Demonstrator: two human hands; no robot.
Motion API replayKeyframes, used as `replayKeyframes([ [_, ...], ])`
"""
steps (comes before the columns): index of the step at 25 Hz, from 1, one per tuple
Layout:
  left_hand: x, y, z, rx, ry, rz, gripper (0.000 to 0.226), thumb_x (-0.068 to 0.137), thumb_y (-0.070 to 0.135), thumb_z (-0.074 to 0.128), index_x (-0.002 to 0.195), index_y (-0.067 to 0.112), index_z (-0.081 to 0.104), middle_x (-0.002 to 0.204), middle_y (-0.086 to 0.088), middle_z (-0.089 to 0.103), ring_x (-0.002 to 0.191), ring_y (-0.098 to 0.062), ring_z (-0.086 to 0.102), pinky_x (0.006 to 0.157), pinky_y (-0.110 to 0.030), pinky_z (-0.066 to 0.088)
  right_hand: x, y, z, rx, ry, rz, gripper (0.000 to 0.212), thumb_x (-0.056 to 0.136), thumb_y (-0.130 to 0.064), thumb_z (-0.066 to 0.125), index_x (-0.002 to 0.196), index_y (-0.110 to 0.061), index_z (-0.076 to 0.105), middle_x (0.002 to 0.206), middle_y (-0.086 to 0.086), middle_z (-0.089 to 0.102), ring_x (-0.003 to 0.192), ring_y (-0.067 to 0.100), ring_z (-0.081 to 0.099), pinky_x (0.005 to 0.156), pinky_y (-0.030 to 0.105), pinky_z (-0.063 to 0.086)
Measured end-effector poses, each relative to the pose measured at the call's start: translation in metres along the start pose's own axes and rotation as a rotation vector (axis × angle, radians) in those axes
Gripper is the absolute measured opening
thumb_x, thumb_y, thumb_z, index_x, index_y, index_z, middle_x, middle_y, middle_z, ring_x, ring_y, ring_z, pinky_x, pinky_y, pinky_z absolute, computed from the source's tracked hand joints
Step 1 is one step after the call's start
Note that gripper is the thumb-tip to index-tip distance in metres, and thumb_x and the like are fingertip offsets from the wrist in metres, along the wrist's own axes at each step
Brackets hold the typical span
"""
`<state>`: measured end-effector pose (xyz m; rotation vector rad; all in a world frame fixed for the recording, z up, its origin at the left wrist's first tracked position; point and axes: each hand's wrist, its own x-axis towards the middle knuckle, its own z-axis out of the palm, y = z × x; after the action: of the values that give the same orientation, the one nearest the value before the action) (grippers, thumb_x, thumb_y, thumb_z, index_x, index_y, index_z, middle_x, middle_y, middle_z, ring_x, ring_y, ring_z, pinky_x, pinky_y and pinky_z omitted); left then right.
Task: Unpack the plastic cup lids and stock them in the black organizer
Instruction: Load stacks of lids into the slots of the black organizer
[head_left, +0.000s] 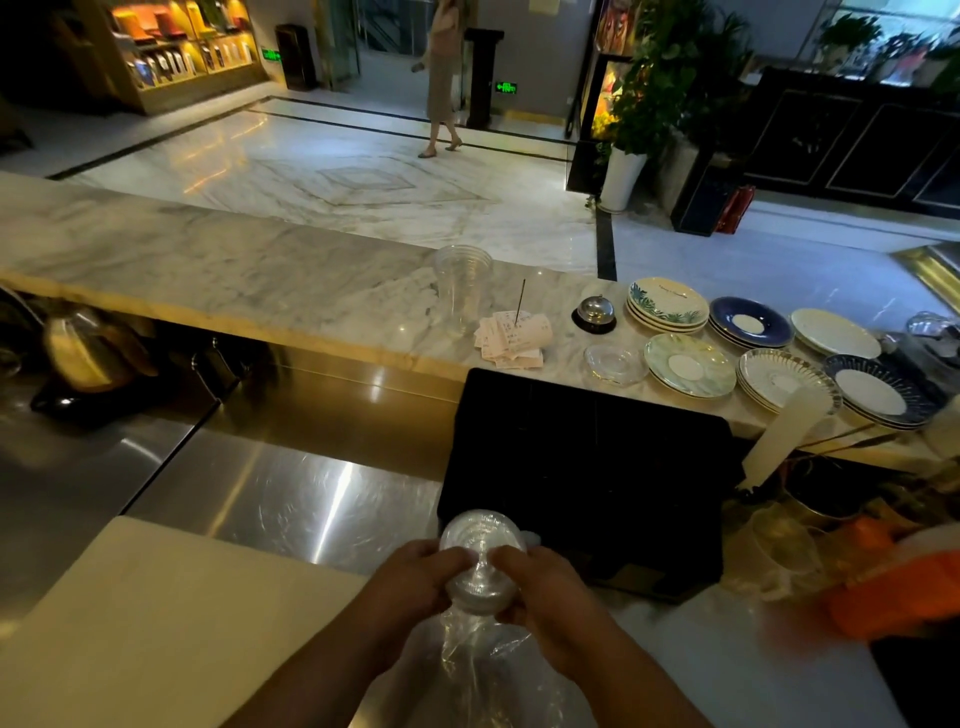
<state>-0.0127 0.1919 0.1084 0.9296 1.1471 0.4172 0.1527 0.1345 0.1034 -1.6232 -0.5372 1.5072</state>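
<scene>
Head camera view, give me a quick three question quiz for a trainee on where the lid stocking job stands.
1. True or false: both hands grip the stack of lids.
2. The black organizer sits: A) left of the hands, B) beyond them to the right, C) on the floor.
3. What trails below the lids toward the person?

Key:
1. True; left hand and right hand hold it together.
2. B.
3. The clear plastic bag, partly pulled back.

floor (363, 176): polished marble | counter (208, 260): marble | display case (176, 47): warmly lit | potted plant (660, 93)
</scene>
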Motion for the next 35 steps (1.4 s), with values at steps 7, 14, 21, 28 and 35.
replayKeyframes([
  [7, 0.048, 0.043, 0.001, -0.007, 0.069, 0.081, 0.055, 0.075, 0.036, 0.081, 0.119, 0.004, 0.069, 0.106, -0.018, 0.081, 0.098, -0.034, 0.079, 0.095, -0.053, 0.062, 0.03, -0.061, -0.001, -0.016, 0.088, -0.041, 0.022, 0.089, -0.03, 0.07, 0.099, -0.01, 0.072, 0.064, 0.001, 0.076, 0.049, 0.01, 0.069, 0.039, 0.019, 0.047],
  [14, 0.088, 0.06, -0.008, 0.011, 0.147, 0.115, 0.036, 0.082, 0.033, 0.081, 0.109, 0.009, 0.075, 0.086, -0.005, 0.083, 0.07, -0.011, 0.077, 0.056, -0.023, 0.055, 0.068, -0.081, 0.003, -0.057, 0.133, -0.034, 0.025, 0.086, -0.035, 0.072, 0.095, -0.012, 0.075, 0.069, -0.001, 0.077, 0.053, 0.008, 0.07, 0.05, 0.021, 0.05],
  [21, 0.108, 0.054, -0.013, 0.082, 0.186, 0.085, 0.024, 0.085, 0.036, 0.077, 0.098, 0.016, 0.078, 0.076, 0.005, 0.083, 0.065, -0.007, 0.077, 0.056, -0.023, 0.054, 0.093, -0.074, 0.008, -0.116, 0.189, -0.021, 0.03, 0.086, -0.039, 0.071, 0.102, -0.014, 0.072, 0.09, 0.004, 0.077, 0.079, 0.017, 0.074, 0.056, 0.024, 0.05],
  [28, 0.118, 0.05, -0.011, 0.142, 0.21, 0.065, 0.032, 0.08, 0.045, 0.076, 0.097, 0.017, 0.079, 0.087, -0.002, 0.084, 0.086, -0.021, 0.079, 0.067, -0.031, 0.056, 0.105, -0.066, 0.007, -0.139, 0.226, -0.06, 0.016, 0.085, -0.037, 0.071, 0.082, -0.023, 0.063, 0.087, 0.003, 0.074, 0.08, 0.018, 0.072, 0.062, 0.027, 0.054],
  [35, 0.123, 0.048, -0.008, 0.218, 0.232, 0.057, 0.036, 0.078, 0.047, 0.074, 0.099, 0.018, 0.078, 0.085, 0.0, 0.082, 0.079, -0.016, 0.076, 0.061, -0.025, 0.052, 0.11, -0.057, 0.002, -0.131, 0.22, -0.065, 0.021, 0.083, -0.037, 0.071, 0.093, -0.018, 0.069, 0.089, 0.007, 0.077, 0.081, 0.022, 0.075, 0.065, 0.032, 0.058],
])
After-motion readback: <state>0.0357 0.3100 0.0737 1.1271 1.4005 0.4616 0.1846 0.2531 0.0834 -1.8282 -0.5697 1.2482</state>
